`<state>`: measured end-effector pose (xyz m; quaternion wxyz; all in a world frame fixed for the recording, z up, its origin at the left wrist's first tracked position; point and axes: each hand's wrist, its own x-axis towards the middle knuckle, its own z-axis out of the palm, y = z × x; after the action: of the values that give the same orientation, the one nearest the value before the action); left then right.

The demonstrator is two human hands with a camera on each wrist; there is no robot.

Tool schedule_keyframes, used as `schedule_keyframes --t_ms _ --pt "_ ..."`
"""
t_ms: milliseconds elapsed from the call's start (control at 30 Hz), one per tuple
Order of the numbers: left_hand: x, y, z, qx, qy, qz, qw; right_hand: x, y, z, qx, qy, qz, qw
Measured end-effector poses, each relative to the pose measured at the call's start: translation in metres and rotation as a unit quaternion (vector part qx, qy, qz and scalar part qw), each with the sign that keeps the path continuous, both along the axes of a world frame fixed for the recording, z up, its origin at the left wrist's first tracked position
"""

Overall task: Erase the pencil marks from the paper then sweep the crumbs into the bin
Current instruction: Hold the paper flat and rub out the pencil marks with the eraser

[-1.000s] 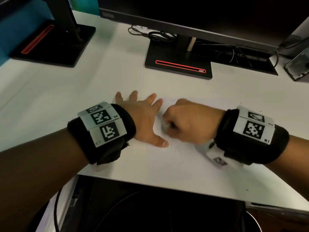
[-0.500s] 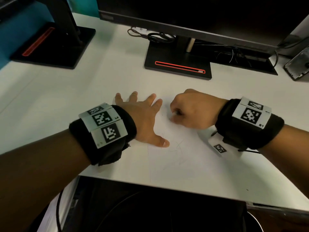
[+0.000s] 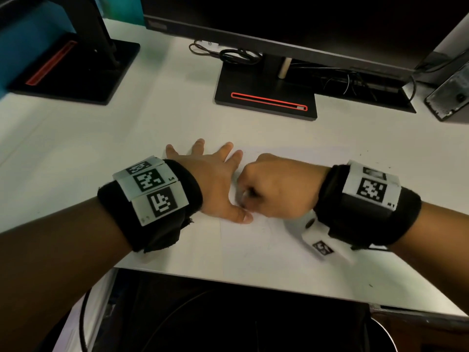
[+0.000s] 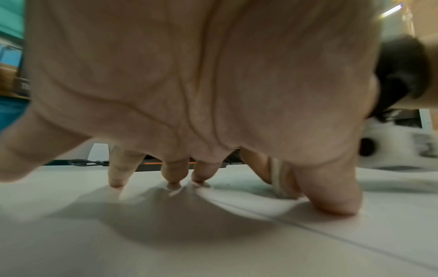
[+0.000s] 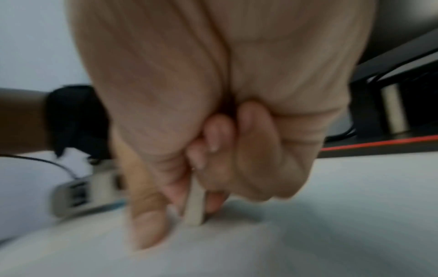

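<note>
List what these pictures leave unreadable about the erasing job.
- Faint pencil marks on the white sheet of paper: head view, too pale to read.
- Small white eraser: right wrist view, blurred; in the head view the right hand hides it.
- Bin: in no view.
- Crumbs: too small.

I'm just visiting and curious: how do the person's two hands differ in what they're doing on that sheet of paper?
The left hand lies flat with fingers spread, pressing the paper down; the right hand is curled into a fist-like shape. The left hand holds nothing, while the right hand pinches a small white eraser whose tip meets the sheet. The left hand looks sharp and still in its wrist view; the right is blurred. Both wear black wristbands with printed markers and work on the same paper.
</note>
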<state>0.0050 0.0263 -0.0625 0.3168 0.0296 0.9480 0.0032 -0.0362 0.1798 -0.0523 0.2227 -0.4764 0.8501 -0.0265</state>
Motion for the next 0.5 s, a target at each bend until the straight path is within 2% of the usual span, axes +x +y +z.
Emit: schedule_keyframes --t_ms 100,200,267,333,433,500 --pt "0.001 0.001 0.0 -0.006 0.006 0.001 1.0 -0.024 0.009 0.005 0.019 0.046 -0.057 0.997" --pt "0.001 0.002 0.0 -0.006 0.007 0.003 1.0 -0.012 0.008 0.003 0.012 0.064 -0.03 0.997" --pt "0.001 0.003 -0.001 -0.006 0.007 0.002 1.0 0.003 0.01 0.001 0.007 0.023 -0.007 1.0" --pt "0.001 0.003 0.0 -0.01 0.006 0.004 1.0 -0.004 0.015 0.004 0.017 0.016 -0.022 0.999" --pt "0.0 0.004 0.002 -0.014 0.0 0.005 1.0 -0.024 0.021 0.008 0.027 0.061 -0.065 0.996" --pt "0.0 0.004 0.002 -0.016 -0.003 0.003 1.0 -0.013 0.018 0.005 0.014 0.06 -0.044 0.997"
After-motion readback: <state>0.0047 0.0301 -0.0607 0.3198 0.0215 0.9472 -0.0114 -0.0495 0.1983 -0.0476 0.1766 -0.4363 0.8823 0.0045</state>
